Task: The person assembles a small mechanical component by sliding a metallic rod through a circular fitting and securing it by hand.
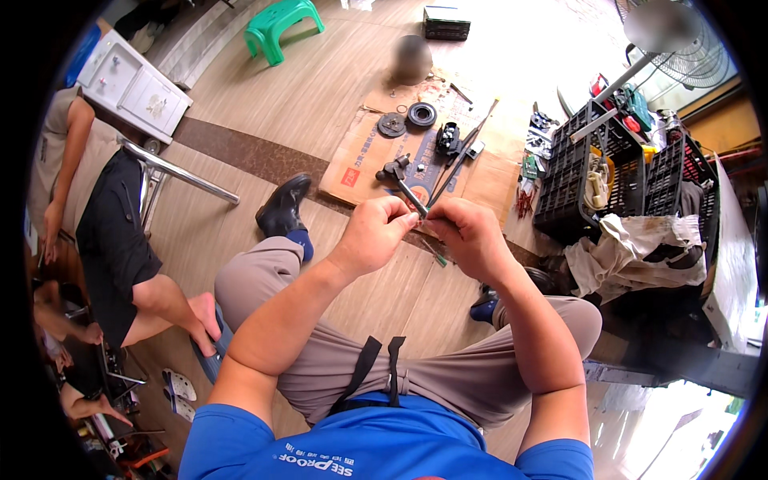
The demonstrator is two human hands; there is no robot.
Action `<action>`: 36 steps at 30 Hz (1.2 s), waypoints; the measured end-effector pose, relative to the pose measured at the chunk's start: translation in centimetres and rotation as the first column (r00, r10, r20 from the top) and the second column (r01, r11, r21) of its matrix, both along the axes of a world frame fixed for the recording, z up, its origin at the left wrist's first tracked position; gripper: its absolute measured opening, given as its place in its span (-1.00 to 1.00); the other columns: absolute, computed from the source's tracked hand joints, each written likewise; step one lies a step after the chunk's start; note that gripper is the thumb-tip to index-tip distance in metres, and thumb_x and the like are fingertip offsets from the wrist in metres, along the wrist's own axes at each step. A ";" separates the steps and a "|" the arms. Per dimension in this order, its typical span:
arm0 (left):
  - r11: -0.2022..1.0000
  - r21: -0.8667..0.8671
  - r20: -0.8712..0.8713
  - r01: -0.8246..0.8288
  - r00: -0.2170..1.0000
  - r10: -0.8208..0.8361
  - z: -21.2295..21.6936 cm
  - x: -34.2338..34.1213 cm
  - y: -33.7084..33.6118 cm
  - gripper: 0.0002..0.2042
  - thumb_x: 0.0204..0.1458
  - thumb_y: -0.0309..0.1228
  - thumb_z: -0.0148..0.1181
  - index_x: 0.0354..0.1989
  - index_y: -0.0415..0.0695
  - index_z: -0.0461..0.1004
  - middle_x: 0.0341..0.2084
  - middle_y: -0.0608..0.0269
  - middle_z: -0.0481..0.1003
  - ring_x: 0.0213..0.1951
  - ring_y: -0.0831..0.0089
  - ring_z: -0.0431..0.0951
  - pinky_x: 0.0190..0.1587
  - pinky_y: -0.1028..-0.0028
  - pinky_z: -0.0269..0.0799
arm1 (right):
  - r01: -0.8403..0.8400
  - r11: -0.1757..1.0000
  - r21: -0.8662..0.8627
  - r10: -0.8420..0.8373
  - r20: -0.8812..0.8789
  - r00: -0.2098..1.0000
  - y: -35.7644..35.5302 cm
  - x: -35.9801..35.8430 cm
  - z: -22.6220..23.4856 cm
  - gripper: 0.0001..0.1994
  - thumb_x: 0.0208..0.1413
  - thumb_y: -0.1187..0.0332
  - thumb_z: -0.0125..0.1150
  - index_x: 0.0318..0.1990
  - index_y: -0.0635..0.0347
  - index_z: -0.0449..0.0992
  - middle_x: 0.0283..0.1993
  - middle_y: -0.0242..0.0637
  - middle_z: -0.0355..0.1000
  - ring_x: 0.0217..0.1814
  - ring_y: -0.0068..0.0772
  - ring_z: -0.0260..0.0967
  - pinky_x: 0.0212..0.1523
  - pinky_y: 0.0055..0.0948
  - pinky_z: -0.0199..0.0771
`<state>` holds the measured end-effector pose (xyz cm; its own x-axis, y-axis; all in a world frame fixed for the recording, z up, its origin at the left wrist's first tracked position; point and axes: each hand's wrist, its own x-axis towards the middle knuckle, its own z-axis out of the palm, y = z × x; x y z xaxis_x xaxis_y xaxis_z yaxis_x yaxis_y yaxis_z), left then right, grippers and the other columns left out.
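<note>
My left hand (374,234) and my right hand (474,238) meet in front of me, both with fingers pinched. Whatever sits between the fingertips is small and mostly hidden; I cannot tell its kind. Just beyond them lies a flattened cardboard sheet (498,172) on the floor. On it are a black ring-shaped part (422,114), a dark grey disc (392,125), a black mechanical part (448,138) and a black jointed piece (394,168), besides long thin rods (458,166). A thin tool with a green end (437,254) rests on the floor below my hands.
Black plastic crates (560,196) filled with parts stand at the right, with a pale cloth (632,254) draped near them. A green stool (280,30) and a black box (446,24) are farther off. At left, a person sits near a white cabinet (136,92) and a metal tube (188,174).
</note>
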<state>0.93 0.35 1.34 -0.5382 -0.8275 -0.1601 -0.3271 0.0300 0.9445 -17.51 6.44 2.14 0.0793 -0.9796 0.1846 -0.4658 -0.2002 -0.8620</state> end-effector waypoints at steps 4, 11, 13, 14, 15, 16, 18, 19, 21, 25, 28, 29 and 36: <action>0.998 0.044 0.005 0.041 0.999 -0.042 -0.7 0.1 0.2 -0.85 0.18 -0.44 0.13 -0.38 -0.26 0.50 -0.57 0.42 0.45 -0.50 0.70 0.35 -0.44 0.60 0.29 | -0.005 1.000 -0.031 0.005 -0.008 1.000 0.0 0.5 0.5 -0.94 0.07 0.51 0.22 -0.31 0.26 0.48 -0.39 -0.12 0.43 -0.32 -0.11 0.43 -0.28 -0.34 0.41; 0.957 0.267 -0.209 0.113 0.976 -0.057 -0.4 0.0 0.2 -0.86 0.20 -0.45 0.09 -0.36 -0.24 0.49 -0.52 0.41 0.45 -0.45 0.67 0.38 -0.34 0.61 0.32 | 0.098 0.995 0.025 -0.100 0.116 0.988 -0.1 0.4 0.0 -0.95 0.08 0.52 0.21 -0.32 0.28 0.48 -0.41 -0.13 0.44 -0.35 -0.19 0.44 -0.29 -0.38 0.42; 0.945 0.304 -0.247 0.124 0.968 -0.047 -0.4 0.0 0.2 -0.86 0.21 -0.44 0.09 -0.35 -0.24 0.49 -0.51 0.41 0.45 -0.44 0.67 0.38 -0.33 0.61 0.33 | 0.110 0.993 0.051 -0.116 0.125 0.985 -0.1 0.5 -0.1 -0.95 0.09 0.51 0.21 -0.32 0.28 0.49 -0.41 -0.13 0.45 -0.37 -0.21 0.44 -0.30 -0.39 0.42; 0.941 0.314 -0.269 0.125 0.962 -0.038 -0.4 0.0 0.3 -0.86 0.21 -0.44 0.10 -0.35 -0.24 0.49 -0.51 0.41 0.46 -0.44 0.66 0.39 -0.32 0.60 0.34 | 0.114 0.991 0.073 -0.124 0.141 0.982 -0.1 0.4 -0.4 -0.95 0.10 0.51 0.21 -0.31 0.29 0.49 -0.43 -0.15 0.45 -0.39 -0.27 0.43 -0.31 -0.40 0.41; 0.938 0.324 -0.290 0.125 0.957 -0.028 -0.4 0.0 0.3 -0.86 0.21 -0.44 0.10 -0.34 -0.23 0.50 -0.50 0.40 0.46 -0.43 0.65 0.39 -0.31 0.59 0.34 | 0.117 0.988 0.096 -0.131 0.157 0.979 -0.2 0.4 -0.8 -0.95 0.10 0.51 0.21 -0.30 0.29 0.50 -0.44 -0.16 0.45 -0.41 -0.32 0.42 -0.32 -0.41 0.40; 0.938 0.323 -0.289 0.128 0.957 -0.031 -0.5 0.0 0.2 -0.86 0.21 -0.44 0.10 -0.34 -0.23 0.50 -0.50 0.40 0.46 -0.43 0.65 0.39 -0.31 0.59 0.34 | 0.120 0.988 0.095 -0.134 0.158 0.978 -0.2 0.4 -1.1 -0.95 0.10 0.51 0.21 -0.30 0.29 0.50 -0.44 -0.16 0.45 -0.41 -0.32 0.42 -0.32 -0.41 0.40; 0.930 0.348 -0.330 0.121 0.944 0.001 -0.5 0.1 0.2 -0.86 0.21 -0.43 0.10 -0.33 -0.23 0.50 -0.51 0.39 0.47 -0.43 0.64 0.41 -0.31 0.59 0.35 | 0.122 0.977 0.174 -0.160 0.229 0.960 -0.3 0.4 -1.7 -0.94 0.12 0.50 0.21 -0.30 0.30 0.51 -0.45 -0.19 0.45 -0.43 -0.42 0.38 -0.34 -0.44 0.39; 0.930 0.347 -0.330 0.122 0.944 0.000 -0.6 0.1 0.1 -0.86 0.21 -0.43 0.10 -0.33 -0.23 0.50 -0.51 0.39 0.47 -0.43 0.64 0.41 -0.31 0.59 0.35 | 0.123 0.977 0.173 -0.161 0.229 0.960 -0.3 0.5 -2.2 -0.94 0.12 0.50 0.21 -0.30 0.30 0.51 -0.45 -0.19 0.45 -0.43 -0.42 0.38 -0.34 -0.44 0.39; 0.906 0.414 -0.412 0.090 0.906 0.098 -0.8 0.1 0.0 -0.86 0.22 -0.42 0.09 -0.33 -0.20 0.51 -0.52 0.38 0.48 -0.44 0.64 0.42 -0.32 0.59 0.35 | 0.088 0.925 0.370 -0.246 0.408 0.879 -0.3 0.8 -2.8 -0.93 0.12 0.49 0.22 -0.30 0.31 0.51 -0.47 -0.21 0.44 -0.44 -0.50 0.35 -0.35 -0.46 0.38; 0.887 0.461 -0.415 0.032 0.891 0.184 -1.2 0.3 -0.5 -0.87 0.22 -0.42 0.10 -0.33 -0.18 0.51 -0.54 0.38 0.48 -0.47 0.64 0.43 -0.33 0.60 0.35 | 0.121 0.968 0.220 -0.192 0.337 0.922 0.4 1.8 -2.5 -0.94 0.11 0.49 0.23 -0.30 0.30 0.52 -0.47 -0.17 0.44 -0.45 -0.42 0.38 -0.37 -0.43 0.38; 0.881 0.473 -0.421 -0.009 0.876 0.235 -1.3 0.5 -0.7 -0.87 0.21 -0.42 0.10 -0.34 -0.17 0.51 -0.55 0.39 0.48 -0.49 0.64 0.43 -0.33 0.60 0.35 | 0.080 0.996 0.048 -0.086 0.144 0.986 0.8 2.3 -1.5 -0.94 0.11 0.47 0.22 -0.30 0.26 0.53 -0.44 -0.09 0.46 -0.41 -0.12 0.44 -0.36 -0.33 0.40; 0.887 0.461 -0.410 -0.024 0.881 0.237 -1.3 0.4 -0.6 -0.87 0.21 -0.42 0.10 -0.34 -0.17 0.51 -0.55 0.39 0.48 -0.49 0.64 0.42 -0.34 0.61 0.34 | 0.077 0.996 0.049 -0.083 0.144 0.986 0.9 2.3 -1.2 -0.94 0.11 0.47 0.22 -0.30 0.26 0.53 -0.44 -0.09 0.46 -0.41 -0.12 0.44 -0.36 -0.33 0.40; 0.943 0.318 -0.321 -0.101 0.924 0.207 -1.0 0.2 -0.4 -0.86 0.22 -0.42 0.10 -0.35 -0.19 0.51 -0.55 0.40 0.47 -0.49 0.67 0.39 -0.35 0.61 0.32 | 0.030 1.000 -0.006 -0.030 0.061 0.998 1.2 2.3 0.0 -0.94 0.11 0.46 0.22 -0.29 0.24 0.53 -0.40 -0.09 0.47 -0.35 -0.06 0.45 -0.33 -0.28 0.42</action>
<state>1.15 -0.04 0.30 -0.4730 -0.8496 -0.2335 0.0423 -0.2867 0.9571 -15.21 7.61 2.16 0.0383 -0.9800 0.1954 -0.4183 -0.1933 -0.8875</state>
